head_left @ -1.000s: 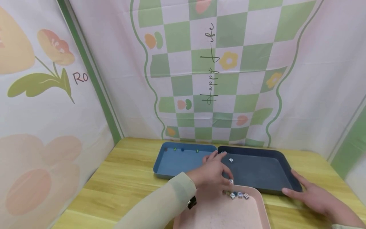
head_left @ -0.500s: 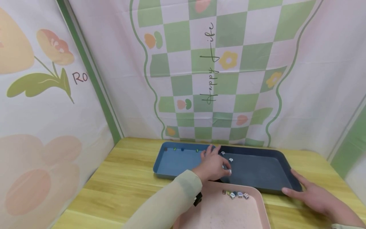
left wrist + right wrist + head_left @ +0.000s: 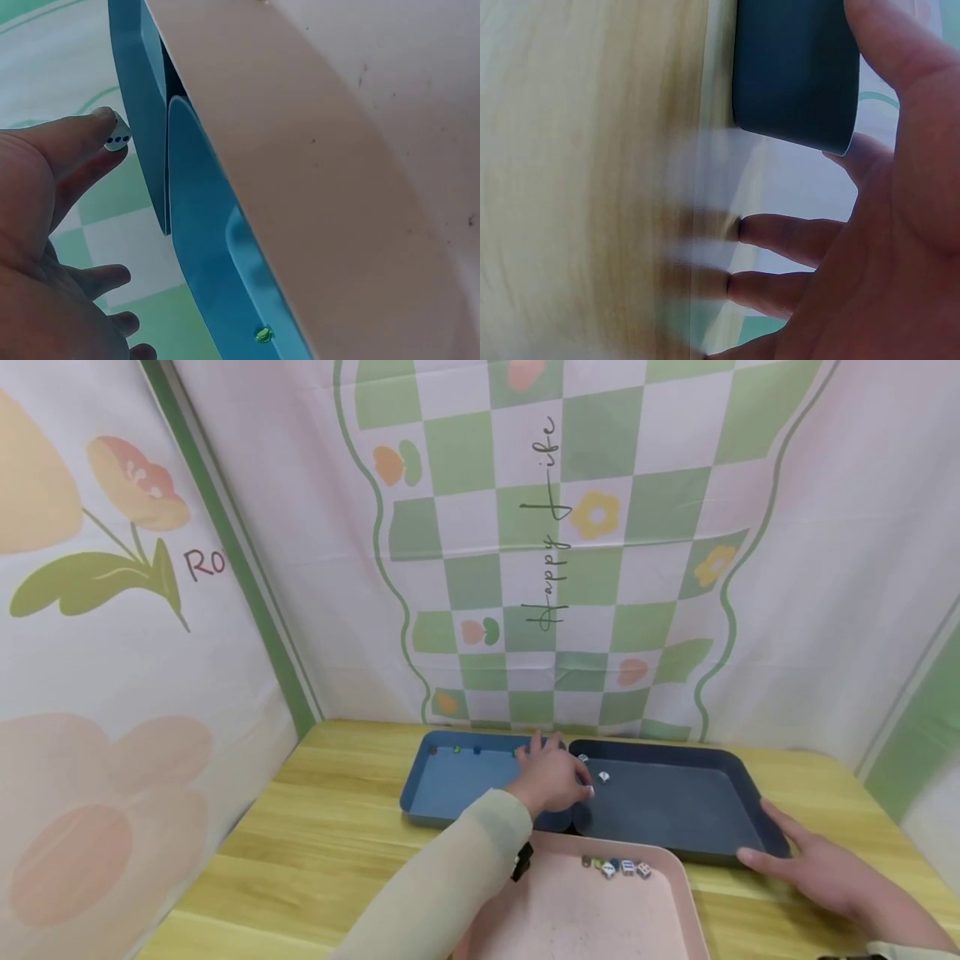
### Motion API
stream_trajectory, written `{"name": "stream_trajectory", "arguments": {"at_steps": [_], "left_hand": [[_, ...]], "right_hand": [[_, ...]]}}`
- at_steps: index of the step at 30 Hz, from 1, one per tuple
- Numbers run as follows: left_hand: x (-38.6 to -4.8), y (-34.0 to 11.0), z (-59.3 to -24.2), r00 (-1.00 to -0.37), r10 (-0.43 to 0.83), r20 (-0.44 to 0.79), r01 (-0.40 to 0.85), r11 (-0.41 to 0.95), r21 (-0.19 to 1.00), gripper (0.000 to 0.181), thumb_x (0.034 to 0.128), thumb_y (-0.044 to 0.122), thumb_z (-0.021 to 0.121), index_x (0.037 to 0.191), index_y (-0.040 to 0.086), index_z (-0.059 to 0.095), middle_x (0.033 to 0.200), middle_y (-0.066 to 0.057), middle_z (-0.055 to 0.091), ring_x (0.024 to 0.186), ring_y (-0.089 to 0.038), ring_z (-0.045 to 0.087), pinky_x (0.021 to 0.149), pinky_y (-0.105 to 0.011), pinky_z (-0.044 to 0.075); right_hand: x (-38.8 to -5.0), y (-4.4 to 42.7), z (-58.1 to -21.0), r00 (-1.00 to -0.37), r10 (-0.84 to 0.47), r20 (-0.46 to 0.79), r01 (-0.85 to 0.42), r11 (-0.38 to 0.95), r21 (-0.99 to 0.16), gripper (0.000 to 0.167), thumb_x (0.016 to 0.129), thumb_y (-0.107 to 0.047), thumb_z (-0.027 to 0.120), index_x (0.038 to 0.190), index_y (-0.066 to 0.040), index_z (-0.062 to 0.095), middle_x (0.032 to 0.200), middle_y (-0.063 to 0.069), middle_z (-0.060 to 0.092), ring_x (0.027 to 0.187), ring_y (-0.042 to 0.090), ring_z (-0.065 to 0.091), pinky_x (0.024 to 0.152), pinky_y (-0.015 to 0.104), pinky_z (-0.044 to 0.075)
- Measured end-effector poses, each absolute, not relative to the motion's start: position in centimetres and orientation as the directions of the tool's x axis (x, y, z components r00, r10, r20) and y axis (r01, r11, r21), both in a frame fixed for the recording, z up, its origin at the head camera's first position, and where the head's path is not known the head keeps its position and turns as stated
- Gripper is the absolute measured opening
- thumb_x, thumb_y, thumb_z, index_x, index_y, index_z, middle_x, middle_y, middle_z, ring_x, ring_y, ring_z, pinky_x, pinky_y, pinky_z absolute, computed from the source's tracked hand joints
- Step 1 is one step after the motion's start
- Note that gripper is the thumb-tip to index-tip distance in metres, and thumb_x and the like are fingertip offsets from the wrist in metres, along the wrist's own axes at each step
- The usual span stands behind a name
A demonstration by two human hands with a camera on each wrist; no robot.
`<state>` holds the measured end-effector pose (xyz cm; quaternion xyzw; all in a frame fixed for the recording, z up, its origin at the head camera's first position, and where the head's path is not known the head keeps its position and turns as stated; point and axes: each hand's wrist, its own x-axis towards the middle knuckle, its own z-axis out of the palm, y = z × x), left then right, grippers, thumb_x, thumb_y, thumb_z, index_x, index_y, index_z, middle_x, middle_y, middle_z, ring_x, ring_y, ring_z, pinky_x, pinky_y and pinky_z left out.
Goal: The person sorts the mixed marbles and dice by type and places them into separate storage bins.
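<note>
My left hand [image 3: 551,779] pinches a white die [image 3: 118,136] with blue dots between thumb and index finger, its other fingers spread. In the head view it is over the place where the blue tray [image 3: 457,789] and the dark tray [image 3: 675,802] meet. Two white dice, one of them this die [image 3: 604,777], lie at the left of the dark tray. My right hand [image 3: 832,877] rests at the dark tray's right front corner, thumb and index finger against its rim [image 3: 802,142].
A pink tray [image 3: 577,910] stands in front, with several dice [image 3: 627,867] and small dark and yellowish pieces near its back edge. Small coloured pieces, including a green one [image 3: 262,334], line the blue tray's back. A patterned curtain [image 3: 465,527] hangs behind the wooden table [image 3: 300,835].
My left hand, with the die in its pinch, has moved up from the pink tray's back edge to over the dark tray's left edge. My right hand has stayed at the tray corner.
</note>
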<state>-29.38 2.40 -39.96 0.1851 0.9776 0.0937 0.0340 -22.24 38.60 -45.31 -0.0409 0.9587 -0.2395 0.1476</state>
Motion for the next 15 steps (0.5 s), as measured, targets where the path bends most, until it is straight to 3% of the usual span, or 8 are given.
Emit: {"name": "stream_trajectory", "arguments": {"at_steps": [15], "left_hand": [[-30.17,2.85,-39.25,-0.943,0.320,-0.088,0.297,0.932,0.206,0.011,0.0968,0.048,0.063,0.096,0.047,0.073,0.161,0.001,0.027,0.149,-0.034,0.009,0.111,-0.057,0.022]], "right_hand": [[-22.07,38.55,-45.09,-0.957,-0.150,-0.250,-0.012,0.877,-0.480,0.102,0.098,-0.062,0.049,0.155,0.004,-0.005,0.137,0.052,0.023,0.117,0.071,0.035,0.085,0.073,0.037]]}}
